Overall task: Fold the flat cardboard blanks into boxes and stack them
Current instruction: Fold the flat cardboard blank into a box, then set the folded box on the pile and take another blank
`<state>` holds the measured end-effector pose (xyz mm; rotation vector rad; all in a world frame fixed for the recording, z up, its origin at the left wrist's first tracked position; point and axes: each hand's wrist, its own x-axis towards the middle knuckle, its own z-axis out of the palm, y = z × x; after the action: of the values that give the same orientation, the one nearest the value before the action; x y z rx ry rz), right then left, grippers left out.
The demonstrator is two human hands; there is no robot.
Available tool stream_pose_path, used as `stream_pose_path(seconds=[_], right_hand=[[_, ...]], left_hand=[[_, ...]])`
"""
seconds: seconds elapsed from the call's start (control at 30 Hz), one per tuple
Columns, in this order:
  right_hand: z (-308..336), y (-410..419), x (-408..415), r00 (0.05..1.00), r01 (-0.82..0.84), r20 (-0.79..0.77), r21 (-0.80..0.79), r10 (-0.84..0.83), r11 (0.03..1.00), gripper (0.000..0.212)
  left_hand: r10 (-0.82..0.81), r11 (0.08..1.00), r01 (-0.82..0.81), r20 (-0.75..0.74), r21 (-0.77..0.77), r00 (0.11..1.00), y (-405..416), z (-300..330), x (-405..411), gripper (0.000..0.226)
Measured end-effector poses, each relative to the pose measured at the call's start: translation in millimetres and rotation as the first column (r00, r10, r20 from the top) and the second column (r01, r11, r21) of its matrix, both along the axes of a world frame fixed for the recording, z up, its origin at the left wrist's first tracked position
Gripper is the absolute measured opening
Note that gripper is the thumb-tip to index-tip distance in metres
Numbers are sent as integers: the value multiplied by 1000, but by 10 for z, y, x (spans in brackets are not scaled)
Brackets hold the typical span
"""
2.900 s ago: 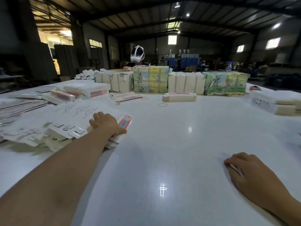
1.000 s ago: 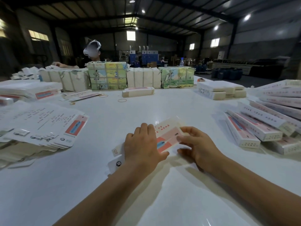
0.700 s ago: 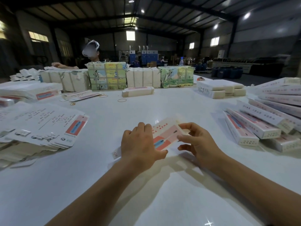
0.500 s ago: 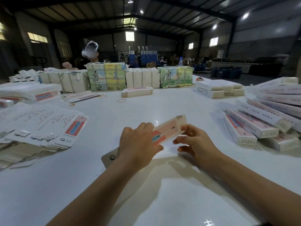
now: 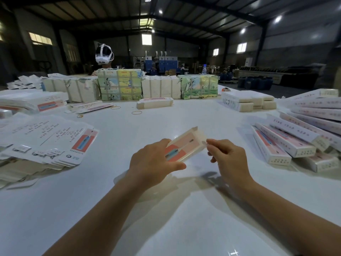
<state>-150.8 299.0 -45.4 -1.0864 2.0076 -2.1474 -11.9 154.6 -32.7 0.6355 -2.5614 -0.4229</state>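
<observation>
pink-white box blank (image 5: pixel 186 145) half-opened, tilted, raised above table

1. Wrapped paper bundles (image 5: pixel 120 85) stand in a row along the far side of the white table (image 5: pixel 166 228)
2. Rubber bands (image 5: pixel 136 112) lie loose before them
3. A person wearing a white headset (image 5: pixel 103 54) sits behind the row

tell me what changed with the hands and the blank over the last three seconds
The left hand left the pile of flat blanks with one blank, brought it to mid-table, and the right hand joined. Together they raised it into a box. The folded boxes at right and the bundles stayed put.
</observation>
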Motion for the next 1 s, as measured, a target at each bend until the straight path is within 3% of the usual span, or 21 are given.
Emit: stream_pose_path(seconds=[0.3,0.43,0.63,0.77,1.0], right_hand=[[17,9,130,991,-126,-38,60,128,990,30],[22,-7,118,984,-170,-29,168,177,971,52],[12,5,135,991,-88,-91,80,95,993,22],[13,-4,141,988,-115,-90,72,122,991,27],[61,5,106,967,-231,110,7,228,973,38]], left_hand=[[-72,997,71,-63,-24,995,14,-54,-13,57],[-100,994,98,-53,-45,994,16,-72,-6,58],[-93,993,88,-60,-81,994,69,-88,-18,59],[-66,991,59,-57,-120,996,89,-110,-42,59],[-39,981,27,-57,-194,998,102,-143,-62,58]])
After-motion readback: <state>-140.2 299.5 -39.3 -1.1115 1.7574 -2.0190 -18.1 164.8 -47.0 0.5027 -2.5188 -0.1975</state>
